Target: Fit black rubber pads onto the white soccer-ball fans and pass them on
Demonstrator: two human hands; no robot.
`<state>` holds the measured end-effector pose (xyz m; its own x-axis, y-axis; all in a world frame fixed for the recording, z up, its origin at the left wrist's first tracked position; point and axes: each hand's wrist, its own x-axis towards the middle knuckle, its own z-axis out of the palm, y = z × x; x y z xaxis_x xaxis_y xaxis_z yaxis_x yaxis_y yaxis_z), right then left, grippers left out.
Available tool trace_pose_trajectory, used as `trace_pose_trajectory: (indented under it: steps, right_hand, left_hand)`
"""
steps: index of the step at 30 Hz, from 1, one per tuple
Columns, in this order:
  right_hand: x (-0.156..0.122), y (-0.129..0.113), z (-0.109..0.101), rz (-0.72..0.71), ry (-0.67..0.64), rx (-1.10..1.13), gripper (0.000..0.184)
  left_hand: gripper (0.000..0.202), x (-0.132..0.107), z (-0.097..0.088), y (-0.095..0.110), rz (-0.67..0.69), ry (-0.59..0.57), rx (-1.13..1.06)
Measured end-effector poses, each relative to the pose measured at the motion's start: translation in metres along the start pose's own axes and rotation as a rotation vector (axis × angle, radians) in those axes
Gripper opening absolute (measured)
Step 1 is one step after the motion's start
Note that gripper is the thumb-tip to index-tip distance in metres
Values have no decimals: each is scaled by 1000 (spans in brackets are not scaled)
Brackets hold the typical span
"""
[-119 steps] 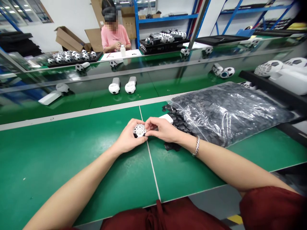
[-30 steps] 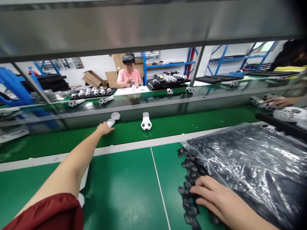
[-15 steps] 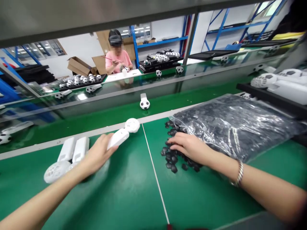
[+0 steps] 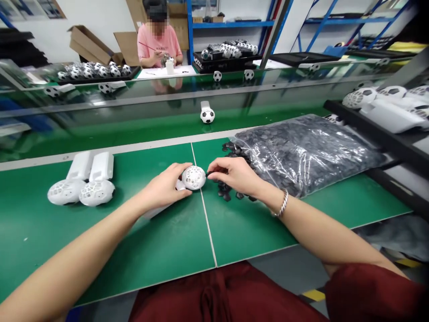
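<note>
My left hand is closed around a white plastic housing with a round, openwork ball-shaped head. That head points to the right, and fingers hide much of the body behind it. My right hand pinches a small black piece right beside the head; whether the two touch I cannot tell. Under and behind the right hand lie loose black pieces, partly covered by it. Two similar white housings, a nearer one and a farther-left one, rest side by side on the green table.
A clear bag of black pieces lies on the right. Beyond it, a black tray bears white housings. On the green strip ahead sits a housing with a black-and-white football head. Across the line, a person in pink works seated.
My right hand has left the loose black pieces and come left to the housing's head with a piece pinched. My left hand has turned the housing. The view has tilted down.
</note>
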<state>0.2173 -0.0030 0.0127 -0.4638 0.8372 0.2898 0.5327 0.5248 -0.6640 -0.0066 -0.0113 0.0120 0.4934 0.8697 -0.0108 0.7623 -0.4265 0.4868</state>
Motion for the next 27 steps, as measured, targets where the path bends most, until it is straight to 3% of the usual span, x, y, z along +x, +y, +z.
trace_pose_trajectory:
  steps: [6,11,15,19,22,27]
  right_hand:
    - [-6,3,5,-89,3,-71,16]
    - [-5,13,4,35,4,-56,8]
    - [-3,23,3,46,19,-151,7]
    - [-6,17,6,63,79,70,13]
    - [-8,9,10,-29,57,154,8]
    - [-10,4,14,-177,53,103,13]
  left_hand:
    - [63,8,14,2,-45,57,-56]
    - [65,4,15,3,-82,55,-37]
    - [66,6,15,2,-88,50,-30]
    - [65,6,15,3,-88,54,-29]
    - [65,5,15,4,-90,54,-33]
    - [65,5,17,1,-109,79,-35]
